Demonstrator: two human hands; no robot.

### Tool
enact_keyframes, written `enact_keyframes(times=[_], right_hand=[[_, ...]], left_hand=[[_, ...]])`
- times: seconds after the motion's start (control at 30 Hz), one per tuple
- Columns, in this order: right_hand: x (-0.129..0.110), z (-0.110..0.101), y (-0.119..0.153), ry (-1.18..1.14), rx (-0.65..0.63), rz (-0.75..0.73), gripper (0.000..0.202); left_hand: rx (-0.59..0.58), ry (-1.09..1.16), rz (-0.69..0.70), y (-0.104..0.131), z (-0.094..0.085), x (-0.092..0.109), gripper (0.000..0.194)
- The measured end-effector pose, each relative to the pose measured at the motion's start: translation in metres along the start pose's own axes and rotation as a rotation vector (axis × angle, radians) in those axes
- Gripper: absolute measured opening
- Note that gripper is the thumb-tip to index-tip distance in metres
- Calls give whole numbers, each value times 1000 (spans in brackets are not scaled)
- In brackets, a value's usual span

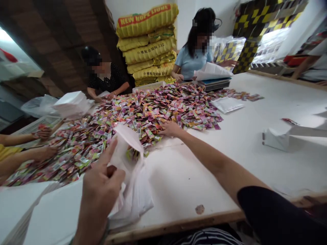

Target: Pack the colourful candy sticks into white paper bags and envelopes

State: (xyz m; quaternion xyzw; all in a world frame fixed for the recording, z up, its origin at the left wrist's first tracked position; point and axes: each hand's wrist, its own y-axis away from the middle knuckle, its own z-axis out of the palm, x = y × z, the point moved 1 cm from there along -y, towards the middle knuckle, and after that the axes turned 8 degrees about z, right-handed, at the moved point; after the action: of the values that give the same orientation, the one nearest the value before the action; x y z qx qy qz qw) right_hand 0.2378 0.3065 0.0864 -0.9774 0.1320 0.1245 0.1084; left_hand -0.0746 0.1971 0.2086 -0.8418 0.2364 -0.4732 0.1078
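Observation:
My left hand [102, 187] grips the edge of a white bag [143, 194], with its index finger stretched out along the rim. The bag's mouth gapes toward the pile, and a few small packets show inside it. My right hand [170, 129] reaches to the near edge of a large heap of small colourful packets [158, 105]. Its fingers are stretched out and touch the packets; the fingertips are partly hidden among them. Beside my left hand lies a stack of flat white bags [56, 211].
Across the white table [268, 105], two people sit at the heap; another person's hands [43, 153] handle packets at left. A filled white bag [227, 104] lies near a scale [214, 84]. Farther right are a folded white piece [276, 139] and a small red object [290, 121].

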Motion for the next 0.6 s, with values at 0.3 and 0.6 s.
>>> enact_keyframes(times=[0.3, 0.6], right_hand=[[65, 65, 81, -4, -40, -203, 31], [106, 35, 228, -292, 47, -224, 22]], left_hand=[[-830, -732, 361, 89, 114, -60, 71], [-1107, -598, 329, 66, 142, -27, 57]])
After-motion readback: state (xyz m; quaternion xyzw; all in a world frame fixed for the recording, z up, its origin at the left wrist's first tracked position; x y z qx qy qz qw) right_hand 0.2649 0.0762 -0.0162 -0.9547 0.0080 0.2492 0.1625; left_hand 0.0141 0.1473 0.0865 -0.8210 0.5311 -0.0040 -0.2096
